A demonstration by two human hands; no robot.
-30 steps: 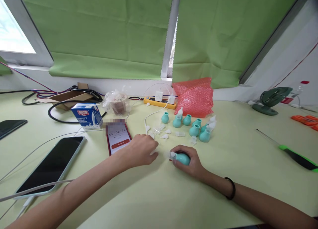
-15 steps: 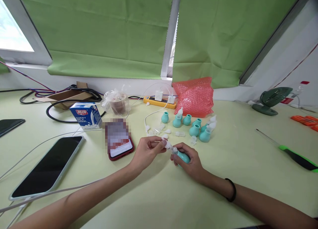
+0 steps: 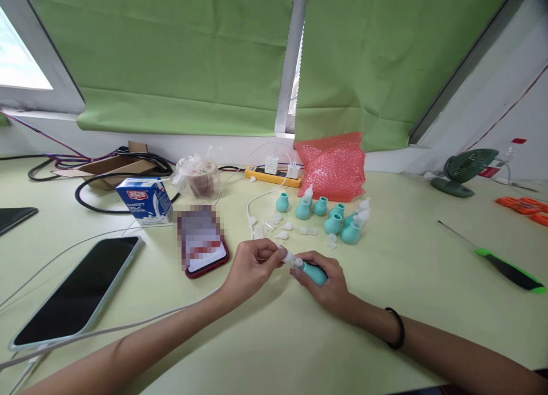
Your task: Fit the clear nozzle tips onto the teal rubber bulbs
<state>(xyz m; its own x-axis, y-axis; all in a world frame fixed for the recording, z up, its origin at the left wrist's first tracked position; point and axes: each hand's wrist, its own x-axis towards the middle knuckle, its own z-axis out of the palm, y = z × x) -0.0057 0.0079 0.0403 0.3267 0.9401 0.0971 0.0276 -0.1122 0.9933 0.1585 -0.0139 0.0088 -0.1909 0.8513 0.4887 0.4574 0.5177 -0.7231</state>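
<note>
My right hand (image 3: 327, 283) is closed round a small teal rubber bulb (image 3: 315, 273) lying sideways just above the pale green table (image 3: 274, 338). My left hand (image 3: 250, 265) pinches a clear plastic tip (image 3: 288, 259) that sits at the bulb's neck. Just behind the hands lie several loose clear tips (image 3: 282, 233) and a cluster of several more teal bulbs (image 3: 338, 218), some with tips fitted. A wrist band is on my right arm.
A red-cased phone (image 3: 203, 248) lies left of my left hand, a larger dark phone (image 3: 81, 289) with a white cable further left. A milk carton (image 3: 144, 199), a bagged cup (image 3: 199, 178), a power strip (image 3: 274, 177), pink bubble wrap (image 3: 333, 166), a green-handled screwdriver (image 3: 496, 261) and a small fan (image 3: 464, 171) stand around.
My left hand left the loose tips with one pinched in it and came to the bulb's neck. My right hand tilted the bulb towards it.
</note>
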